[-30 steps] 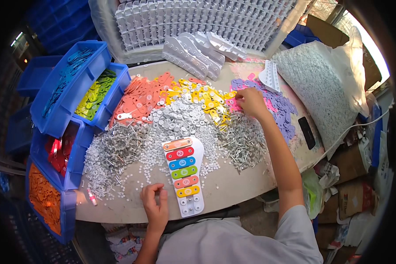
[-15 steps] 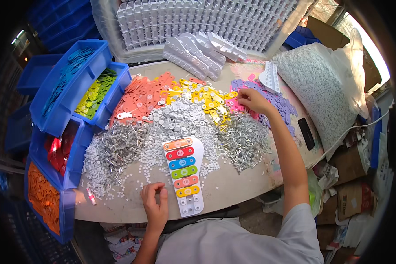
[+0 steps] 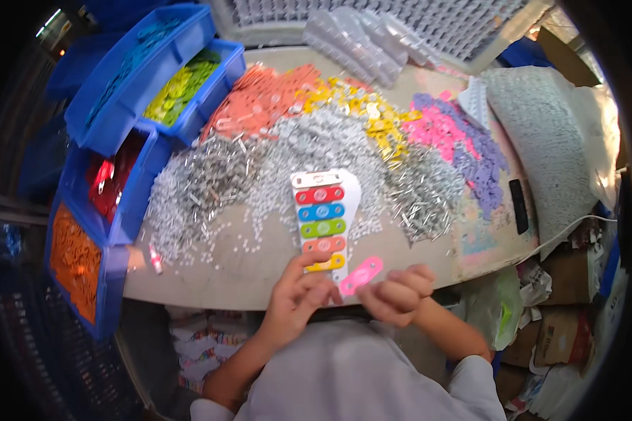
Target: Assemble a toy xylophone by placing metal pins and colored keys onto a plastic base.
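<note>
A toy xylophone [image 3: 323, 227] lies on the table before me: a white plastic base with a column of coloured bars. Its topmost bar looks washed out by glare. At its lower left, my left hand [image 3: 296, 298] is closed, its bent fingers gripping the lower end and partly hiding the yellow bar. Just right of that end is a pink bar [image 3: 362, 276], tilted, with a hole at each end. My right hand [image 3: 399, 293], blurred and closed, appears to hold the pink bar by its lower edge; the exact fingertip contact is unclear.
Behind the xylophone spread heaps of white caps [image 3: 323, 137], metal pins [image 3: 428, 200], salmon bars [image 3: 263, 98], yellow bars [image 3: 383, 126], pink bars [image 3: 435, 130] and purple bars [image 3: 486, 175]. Blue bins [image 3: 123, 228] stand left. A dark phone [image 3: 518, 205] and a bulging sack [image 3: 534, 140] sit right.
My right hand has come back from the pink heap to the xylophone's lower end, bringing a pink bar. My left hand has moved right onto that end. The whole view has shifted.
</note>
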{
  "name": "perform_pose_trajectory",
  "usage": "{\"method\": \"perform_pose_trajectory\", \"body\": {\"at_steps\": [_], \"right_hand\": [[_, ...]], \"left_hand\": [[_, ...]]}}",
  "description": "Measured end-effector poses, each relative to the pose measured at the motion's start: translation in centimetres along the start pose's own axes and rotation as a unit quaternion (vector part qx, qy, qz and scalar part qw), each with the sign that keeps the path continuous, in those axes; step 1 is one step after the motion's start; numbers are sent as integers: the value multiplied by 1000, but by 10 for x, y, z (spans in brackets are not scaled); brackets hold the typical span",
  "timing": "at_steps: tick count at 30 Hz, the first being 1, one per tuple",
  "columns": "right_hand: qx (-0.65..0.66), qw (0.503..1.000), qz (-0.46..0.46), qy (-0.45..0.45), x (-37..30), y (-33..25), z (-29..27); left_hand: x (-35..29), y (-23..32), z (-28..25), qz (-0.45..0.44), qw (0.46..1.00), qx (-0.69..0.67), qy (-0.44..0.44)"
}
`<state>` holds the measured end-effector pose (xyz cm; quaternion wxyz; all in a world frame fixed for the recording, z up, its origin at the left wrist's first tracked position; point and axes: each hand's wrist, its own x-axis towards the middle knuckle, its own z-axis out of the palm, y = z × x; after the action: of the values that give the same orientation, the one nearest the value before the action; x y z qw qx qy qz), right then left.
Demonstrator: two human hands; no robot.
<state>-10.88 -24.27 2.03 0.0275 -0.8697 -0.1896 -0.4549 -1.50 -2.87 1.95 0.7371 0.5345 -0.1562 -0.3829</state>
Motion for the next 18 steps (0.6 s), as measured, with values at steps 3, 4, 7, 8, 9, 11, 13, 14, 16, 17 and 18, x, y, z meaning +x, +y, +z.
{"method": "perform_pose_trajectory", "body": {"at_steps": [3, 4, 7, 8, 9, 11, 13, 14, 16, 17, 18], "right_hand": [[58, 997, 46, -11, -15, -37, 9], [73, 994, 77, -20, -19, -44, 10], [149, 967, 202, -43, -17, -52, 1], [193, 933, 298, -61, -11, -53, -5], [264, 889, 370, -50, -2, -52, -5], [334, 845, 395, -134, 8, -44, -16], [407, 826, 338, -197, 7, -39, -14], [405, 826, 339, -196, 8, -40, -17], [452, 751, 419, -238, 12, -45, -22], [452, 751, 419, -237, 13, -48, -22], [473, 710, 458, -250, 14, -51, -21]], "left_hand": [[-4, 0, 5, -66, 996, -26, -61], [-6, -5, 2, -68, 996, -25, -57], [-16, -12, -3, -43, 997, 52, -31], [-19, -12, -5, -22, 993, 107, -37], [-21, -12, -7, 0, 986, 161, -43], [-24, -8, -8, 4, 981, 187, -44], [-26, -6, -8, 9, 976, 212, -45], [-27, -5, -9, 10, 977, 212, -33], [-28, -5, -9, 10, 977, 213, -20], [-27, -5, -10, 30, 976, 214, 6], [-27, -6, -10, 50, 975, 215, 33]]}}
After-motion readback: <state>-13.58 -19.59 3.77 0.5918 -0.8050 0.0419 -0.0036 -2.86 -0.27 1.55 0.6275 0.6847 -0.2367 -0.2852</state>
